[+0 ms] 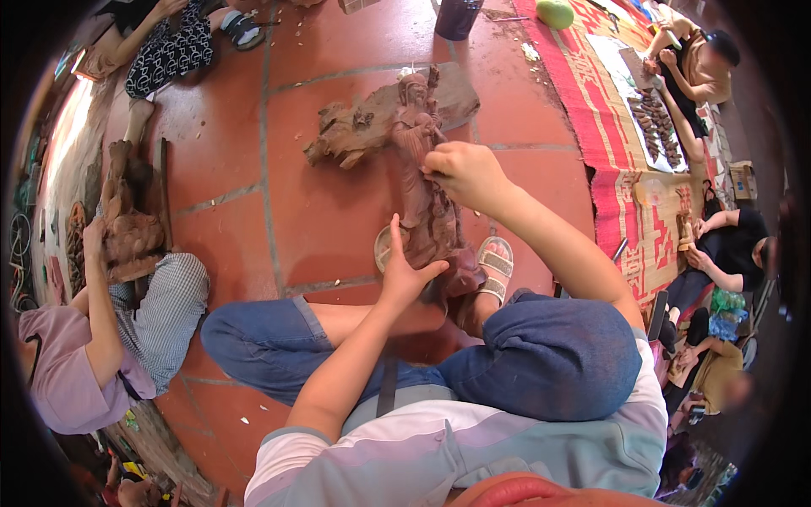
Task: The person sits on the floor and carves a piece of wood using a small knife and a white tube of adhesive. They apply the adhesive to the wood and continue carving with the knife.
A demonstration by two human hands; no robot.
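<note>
A reddish-brown carved wooden statue [414,190] of a bearded, robed figure lies in front of me. Its head end rests against a rough piece of driftwood [456,100] on the floor, and its base comes toward my feet. My left hand [406,272] is beside the lower part, fingers stretched up and thumb apart; whether the palm presses on the wood I cannot tell. Against the figure's right side, at mid-height, my right hand [466,175] is closed with its fingertips at the carving. Anything small inside those fingers is hidden.
Red floor tiles [321,228] surround the statue. A dark pot [457,19] stands beyond it. To the right lies a red and straw-coloured mat [604,127] with a green round fruit [555,13] and people sitting along it. At left, someone holds another wooden carving [131,224].
</note>
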